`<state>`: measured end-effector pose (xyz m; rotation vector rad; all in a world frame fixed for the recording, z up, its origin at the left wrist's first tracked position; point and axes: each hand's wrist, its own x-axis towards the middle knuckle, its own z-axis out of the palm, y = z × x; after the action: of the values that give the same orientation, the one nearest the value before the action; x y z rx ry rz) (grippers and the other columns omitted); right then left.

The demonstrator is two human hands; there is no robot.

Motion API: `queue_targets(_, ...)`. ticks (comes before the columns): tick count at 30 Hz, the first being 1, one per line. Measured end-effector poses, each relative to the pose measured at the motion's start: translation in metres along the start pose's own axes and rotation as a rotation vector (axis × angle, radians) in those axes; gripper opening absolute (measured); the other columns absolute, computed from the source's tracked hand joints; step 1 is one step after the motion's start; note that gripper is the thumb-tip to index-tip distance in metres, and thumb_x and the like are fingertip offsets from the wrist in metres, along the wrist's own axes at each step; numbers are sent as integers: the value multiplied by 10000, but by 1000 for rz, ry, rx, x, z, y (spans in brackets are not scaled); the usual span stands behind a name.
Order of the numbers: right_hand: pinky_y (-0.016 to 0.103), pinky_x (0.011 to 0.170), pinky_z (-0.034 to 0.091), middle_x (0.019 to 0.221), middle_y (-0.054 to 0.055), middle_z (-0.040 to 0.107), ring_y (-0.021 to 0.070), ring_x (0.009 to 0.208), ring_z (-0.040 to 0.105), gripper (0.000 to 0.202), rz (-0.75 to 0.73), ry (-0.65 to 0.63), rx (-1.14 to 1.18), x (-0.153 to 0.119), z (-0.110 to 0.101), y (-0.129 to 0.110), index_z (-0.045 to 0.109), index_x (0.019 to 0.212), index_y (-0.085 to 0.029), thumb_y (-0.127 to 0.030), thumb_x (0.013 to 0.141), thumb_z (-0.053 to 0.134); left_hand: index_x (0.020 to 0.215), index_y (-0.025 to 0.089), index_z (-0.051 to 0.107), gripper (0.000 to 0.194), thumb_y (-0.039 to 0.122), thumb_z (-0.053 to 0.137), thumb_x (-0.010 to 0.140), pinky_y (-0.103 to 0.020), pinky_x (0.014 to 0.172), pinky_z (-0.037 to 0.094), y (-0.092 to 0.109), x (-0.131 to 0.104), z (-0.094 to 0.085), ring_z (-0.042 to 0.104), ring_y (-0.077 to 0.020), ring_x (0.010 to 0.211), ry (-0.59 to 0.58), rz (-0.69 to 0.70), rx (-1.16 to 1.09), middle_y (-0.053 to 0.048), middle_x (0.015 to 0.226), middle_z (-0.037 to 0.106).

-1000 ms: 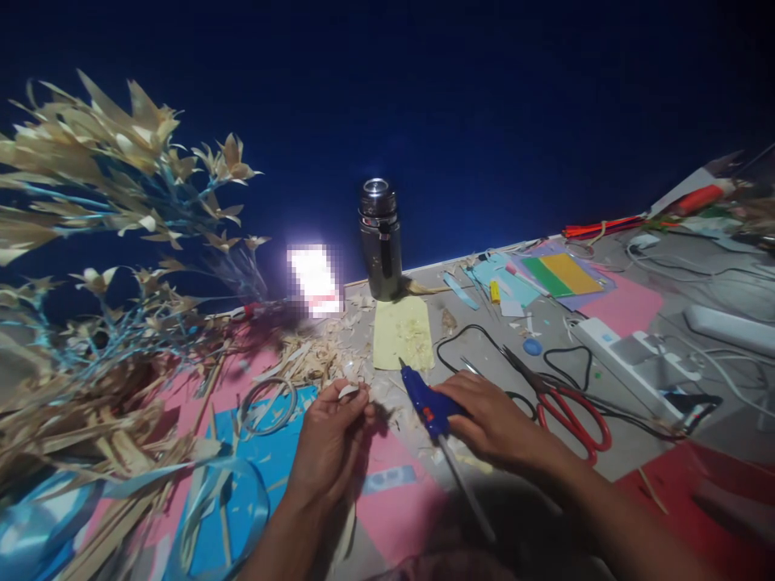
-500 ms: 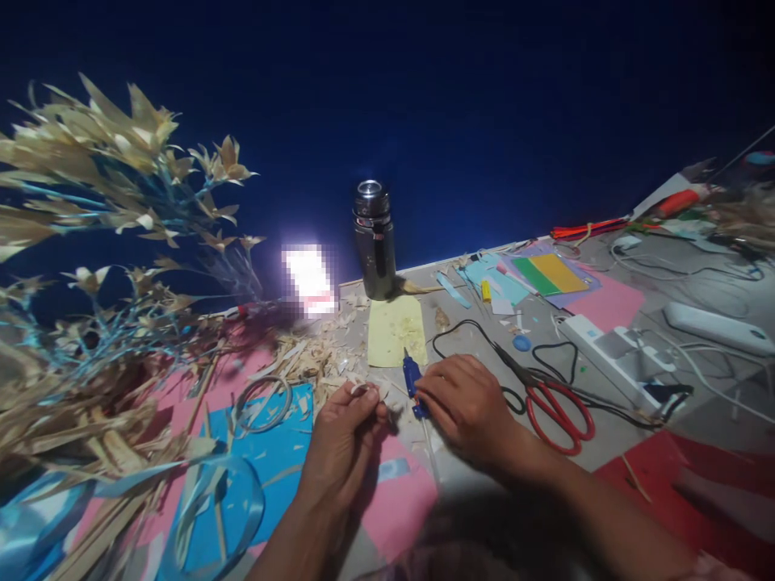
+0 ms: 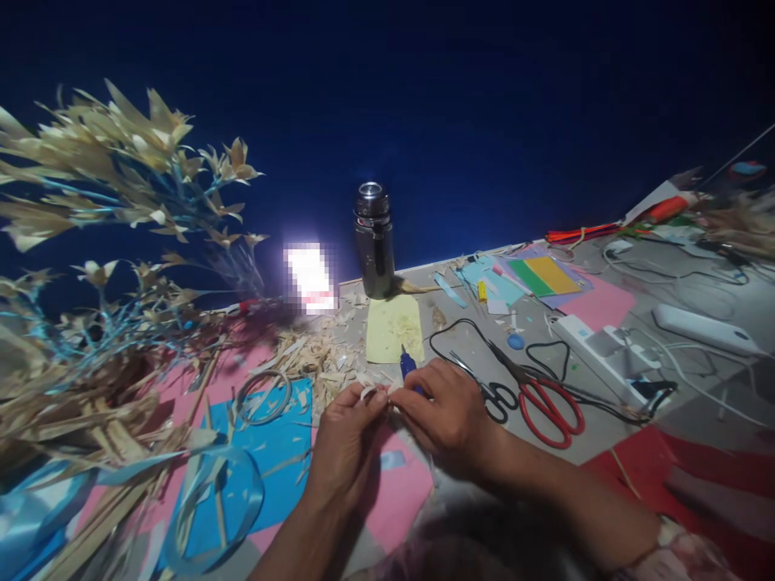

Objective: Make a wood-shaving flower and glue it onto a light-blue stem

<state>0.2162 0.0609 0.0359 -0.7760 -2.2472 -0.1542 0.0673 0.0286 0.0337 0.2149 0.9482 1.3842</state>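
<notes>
My left hand (image 3: 346, 436) is closed, with a small curled pale strip of dried husk (image 3: 366, 392) pinched between thumb and forefinger. My right hand (image 3: 451, 413) meets it from the right, its fingertips pressed together at the right end of the strip. The exact grip there is partly covered by the fingers. Just beyond the right hand lies a blue glue gun (image 3: 407, 365), its nozzle pointing away over a yellow sheet (image 3: 387, 319) and its rear covered by that hand. Red-handled scissors (image 3: 550, 410) and small black scissors (image 3: 497, 399) lie right of it.
A dark thermos (image 3: 376, 250) stands behind the yellow sheet. Tall dried-husk flowers (image 3: 145, 137) rise at left, above blue ribbon (image 3: 211, 557), husk scraps (image 3: 324, 359) and a blue sheet (image 3: 278, 452). A white power strip (image 3: 596, 347) with cables sits at right, near coloured sheets (image 3: 545, 276).
My right hand has moved left from beside the glue gun, and its fingertips now meet my left hand at the husk strip. The view has shifted slightly.
</notes>
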Motion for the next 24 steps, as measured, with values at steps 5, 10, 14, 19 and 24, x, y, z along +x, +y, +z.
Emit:
queue_targets(5,339,695,429,798,67,657,205,761,558,210,141,61,212,-3,0,2,693,853,-202,-163,964,519,739,124,748,258,155,931,559,-199,649,554,-1,-2,-5,660,-117,651,-37,4,76,-41,703,744)
queue_targets(10,278,618,455,770,8,627,156,682,569,69,806,221,987,-3,7,8,680,819,-209,-262,859,698,720,109,743,288,182,954,538,-164,571,520,-4,-3,-8,620,-89,577,-48,-103,125,-43,672,724)
queue_targets(14,230,584,430,700,-32,621,108,603,523,181,1116,248,1456,-2,17,2,699,788,-197,-307,724,827,695,103,735,286,182,962,540,-151,560,511,-7,-4,-7,605,-72,564,-84,-162,89,-36,658,704)
queue_targets(19,226,611,434,710,-25,645,109,632,546,184,1123,259,1409,-6,25,-9,724,760,-184,-298,700,855,685,102,730,273,184,955,552,-173,541,511,-9,-3,-10,581,-74,546,-134,-221,19,-23,639,675)
queue_targets(24,233,594,434,704,-22,653,119,624,557,151,1087,243,1348,-8,29,-10,726,764,-196,-291,727,837,685,102,723,250,195,937,593,-177,550,512,-11,-3,-12,576,-76,556,-163,-208,19,-22,643,665)
